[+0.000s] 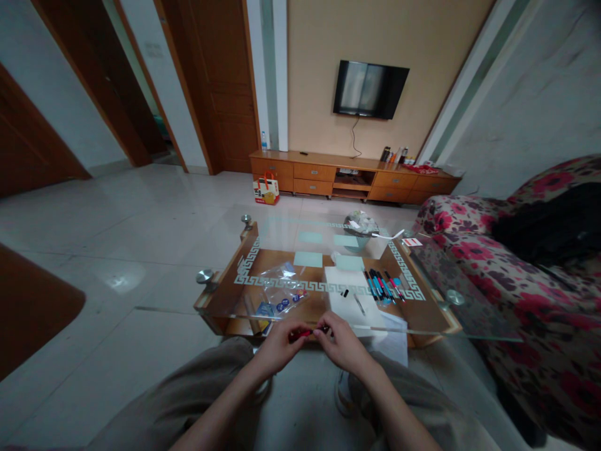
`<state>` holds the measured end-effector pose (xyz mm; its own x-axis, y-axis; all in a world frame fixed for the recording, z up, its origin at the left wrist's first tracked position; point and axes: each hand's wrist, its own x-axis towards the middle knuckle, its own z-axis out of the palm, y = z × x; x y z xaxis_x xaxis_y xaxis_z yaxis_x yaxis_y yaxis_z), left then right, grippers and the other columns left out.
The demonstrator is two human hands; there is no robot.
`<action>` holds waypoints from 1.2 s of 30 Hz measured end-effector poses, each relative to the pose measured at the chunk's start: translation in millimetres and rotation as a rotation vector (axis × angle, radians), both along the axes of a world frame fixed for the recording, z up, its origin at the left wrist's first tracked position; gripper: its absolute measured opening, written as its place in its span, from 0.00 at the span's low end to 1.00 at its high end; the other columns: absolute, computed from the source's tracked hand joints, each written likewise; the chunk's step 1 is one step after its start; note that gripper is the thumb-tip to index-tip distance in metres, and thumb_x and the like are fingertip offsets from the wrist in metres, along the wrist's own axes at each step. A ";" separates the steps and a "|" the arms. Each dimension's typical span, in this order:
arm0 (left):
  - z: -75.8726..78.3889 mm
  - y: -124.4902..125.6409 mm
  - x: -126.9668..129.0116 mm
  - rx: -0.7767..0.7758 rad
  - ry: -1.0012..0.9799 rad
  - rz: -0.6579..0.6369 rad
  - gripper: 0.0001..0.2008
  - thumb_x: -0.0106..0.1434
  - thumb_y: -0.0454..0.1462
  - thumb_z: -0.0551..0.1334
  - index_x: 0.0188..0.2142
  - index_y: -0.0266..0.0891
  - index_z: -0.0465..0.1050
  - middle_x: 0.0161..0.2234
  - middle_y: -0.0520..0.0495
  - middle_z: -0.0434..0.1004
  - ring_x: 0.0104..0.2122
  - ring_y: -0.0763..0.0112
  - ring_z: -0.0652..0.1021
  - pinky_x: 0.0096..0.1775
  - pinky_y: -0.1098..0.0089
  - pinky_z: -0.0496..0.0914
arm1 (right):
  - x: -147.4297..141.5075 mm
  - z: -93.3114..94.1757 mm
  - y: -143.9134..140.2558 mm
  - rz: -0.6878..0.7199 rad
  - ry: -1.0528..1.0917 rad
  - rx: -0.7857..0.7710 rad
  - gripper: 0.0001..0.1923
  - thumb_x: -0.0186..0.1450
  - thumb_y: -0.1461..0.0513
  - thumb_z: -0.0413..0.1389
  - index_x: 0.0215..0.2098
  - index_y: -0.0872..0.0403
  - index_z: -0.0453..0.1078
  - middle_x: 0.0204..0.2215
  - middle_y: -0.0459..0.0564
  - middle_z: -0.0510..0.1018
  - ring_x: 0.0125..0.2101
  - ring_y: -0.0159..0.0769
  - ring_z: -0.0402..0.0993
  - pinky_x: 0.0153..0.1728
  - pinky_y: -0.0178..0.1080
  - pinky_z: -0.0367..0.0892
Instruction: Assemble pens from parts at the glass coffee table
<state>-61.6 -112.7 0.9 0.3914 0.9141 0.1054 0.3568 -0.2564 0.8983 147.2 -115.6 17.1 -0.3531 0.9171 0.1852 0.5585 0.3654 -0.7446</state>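
My left hand [280, 343] is closed round a slim red pen [304, 334] just in front of the glass table's near edge. My right hand [342, 343] pinches the pen's dark end, so the two hands meet fingertip to fingertip. Whether that end is a separate piece is too small to tell. Beyond the right hand, a small black piece [346, 293] and a thin clear-and-dark pen part [359, 304] lie over a white sheet [335, 300]. Several blue, pink and black pens [382, 287] lie in a row to the right.
A clear plastic bag [282, 282] with round blue labels lies at the left of the glass-topped table [277, 228]. A dark basket [361, 224] stands toward the back. Metal supports [205, 275] stick out at the corners. A floral sofa [469, 257] flanks the right side.
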 end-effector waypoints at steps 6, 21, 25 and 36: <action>-2.1 -0.5 -1.7 0.008 0.023 -0.016 0.11 0.63 0.36 0.62 0.43 0.40 0.81 0.38 0.45 0.82 0.36 0.67 0.78 0.38 0.71 0.68 | 0.3 -2.0 2.4 0.044 -0.044 0.018 0.13 0.72 0.58 0.52 0.30 0.54 0.68 0.31 0.47 0.71 0.34 0.35 0.69 0.35 0.36 0.60; -2.4 -0.2 -0.3 -0.010 0.080 -0.034 0.09 0.61 0.34 0.62 0.38 0.39 0.82 0.34 0.47 0.82 0.34 0.68 0.77 0.37 0.72 0.67 | -0.3 -4.4 2.8 0.047 -0.052 -0.029 0.18 0.71 0.54 0.53 0.28 0.54 0.74 0.27 0.47 0.74 0.30 0.33 0.70 0.30 0.35 0.58; -3.4 -1.0 0.9 -0.049 0.059 -0.029 0.14 0.63 0.38 0.62 0.47 0.40 0.80 0.38 0.46 0.82 0.35 0.68 0.77 0.36 0.73 0.67 | 0.7 -12.1 9.0 -0.058 0.063 -0.055 0.14 0.68 0.55 0.57 0.30 0.54 0.75 0.29 0.48 0.76 0.31 0.34 0.72 0.32 0.34 0.63; 7.1 -3.4 0.7 -0.068 0.057 -0.100 0.15 0.67 0.42 0.58 0.44 0.38 0.80 0.36 0.47 0.81 0.33 0.68 0.76 0.35 0.73 0.65 | 4.5 -21.4 20.2 -0.165 0.297 -0.164 0.13 0.66 0.53 0.57 0.33 0.54 0.75 0.34 0.50 0.80 0.33 0.37 0.75 0.32 0.36 0.68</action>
